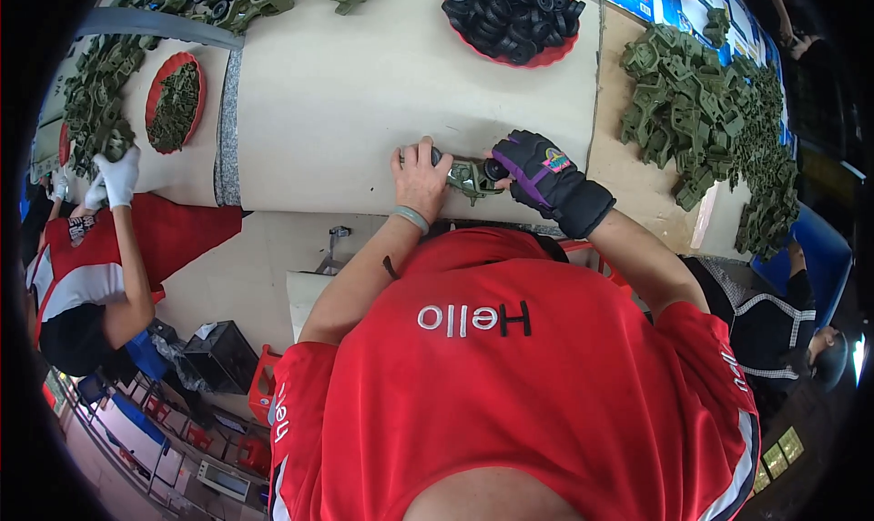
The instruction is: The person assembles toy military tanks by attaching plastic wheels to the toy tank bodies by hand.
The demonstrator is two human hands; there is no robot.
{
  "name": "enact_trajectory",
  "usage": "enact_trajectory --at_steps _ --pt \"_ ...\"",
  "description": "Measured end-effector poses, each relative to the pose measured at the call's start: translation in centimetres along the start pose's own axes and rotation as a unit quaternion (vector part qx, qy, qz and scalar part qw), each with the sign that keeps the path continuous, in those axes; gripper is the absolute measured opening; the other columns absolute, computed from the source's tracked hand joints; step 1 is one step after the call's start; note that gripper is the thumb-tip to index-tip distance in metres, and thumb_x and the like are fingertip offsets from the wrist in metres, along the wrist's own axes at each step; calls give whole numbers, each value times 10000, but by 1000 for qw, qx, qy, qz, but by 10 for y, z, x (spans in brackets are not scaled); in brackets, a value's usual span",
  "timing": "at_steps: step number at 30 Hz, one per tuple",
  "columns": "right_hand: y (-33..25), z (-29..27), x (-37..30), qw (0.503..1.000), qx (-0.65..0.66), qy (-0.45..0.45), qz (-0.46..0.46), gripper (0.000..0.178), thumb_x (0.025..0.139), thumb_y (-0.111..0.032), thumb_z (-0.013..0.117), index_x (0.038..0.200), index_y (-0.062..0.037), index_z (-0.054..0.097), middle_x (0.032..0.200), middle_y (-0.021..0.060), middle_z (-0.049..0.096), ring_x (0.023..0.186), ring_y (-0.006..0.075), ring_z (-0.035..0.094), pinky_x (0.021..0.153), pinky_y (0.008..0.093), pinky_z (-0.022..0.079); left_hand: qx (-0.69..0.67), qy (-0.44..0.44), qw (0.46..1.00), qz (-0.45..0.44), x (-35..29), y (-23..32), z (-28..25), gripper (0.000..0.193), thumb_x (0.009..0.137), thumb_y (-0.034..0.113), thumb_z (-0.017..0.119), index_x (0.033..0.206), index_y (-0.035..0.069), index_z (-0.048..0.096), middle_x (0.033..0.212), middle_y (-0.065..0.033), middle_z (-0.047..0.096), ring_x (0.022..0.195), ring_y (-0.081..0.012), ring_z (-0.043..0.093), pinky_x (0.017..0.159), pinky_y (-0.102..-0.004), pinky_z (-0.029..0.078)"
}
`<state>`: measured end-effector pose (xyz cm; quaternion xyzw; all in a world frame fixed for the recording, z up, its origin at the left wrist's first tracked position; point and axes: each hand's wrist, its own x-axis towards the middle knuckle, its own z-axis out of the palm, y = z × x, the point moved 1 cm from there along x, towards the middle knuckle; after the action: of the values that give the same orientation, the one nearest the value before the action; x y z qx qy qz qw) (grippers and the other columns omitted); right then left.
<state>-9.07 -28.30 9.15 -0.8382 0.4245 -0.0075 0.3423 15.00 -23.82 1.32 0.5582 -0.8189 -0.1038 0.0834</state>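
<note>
From my end I watch both hands meet on a green toy car point(472, 179), which lies near the close edge of the counter point(328, 102), in front of the red shirt point(528, 384). The left hand point(421, 179), bare with a pale band point(411, 219) at the wrist, is clamped on the car's left end, its fingers curled over it. The right hand point(546, 177), in a dark glove with purple trim, has its fingertips closed on the car's right end, by a black wheel point(495, 169). I cannot make out the car's underside.

Beyond the hands I see a red bowl point(546, 59) heaped with black wheels point(510, 15). To the right lies a large pile of green parts point(678, 111); to the left, a red tray point(201, 93) holds small green pieces point(175, 107). More green toys point(241, 0) crowd the far left corner, some with wheels on. At the left I see a co-worker point(82, 289) in white gloves point(118, 177), reaching to another green heap point(96, 93).
</note>
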Motion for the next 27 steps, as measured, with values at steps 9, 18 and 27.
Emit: enact_trajectory --at_steps 9,18,27 --pt "-1 32 54 976 62 167 128 302 868 -99 668 1166 -63 635 1095 203 689 1037 434 642 875 497 518 -7 10 1000 1 3 -4 5 505 659 235 866 1127 214 678 1347 -112 522 1211 -339 530 1095 -560 383" --pt "-18 16 68 994 -100 16 -46 272 804 -191 701 1053 -81 693 1014 181 707 977 395 681 871 491 530 -14 -27 1000 -6 4 -2 3 456 696 260 835 1123 216 683 1354 -101 517 1244 -322 510 1127 -568 343" --pt "-11 20 64 994 -61 90 12 259 819 -195 694 1047 -73 691 1011 183 705 979 403 679 873 499 534 6 -24 1000 11 2 -2 5 408 759 232 774 1155 191 683 1378 -113 526 1274 -316 509 1136 -591 338"
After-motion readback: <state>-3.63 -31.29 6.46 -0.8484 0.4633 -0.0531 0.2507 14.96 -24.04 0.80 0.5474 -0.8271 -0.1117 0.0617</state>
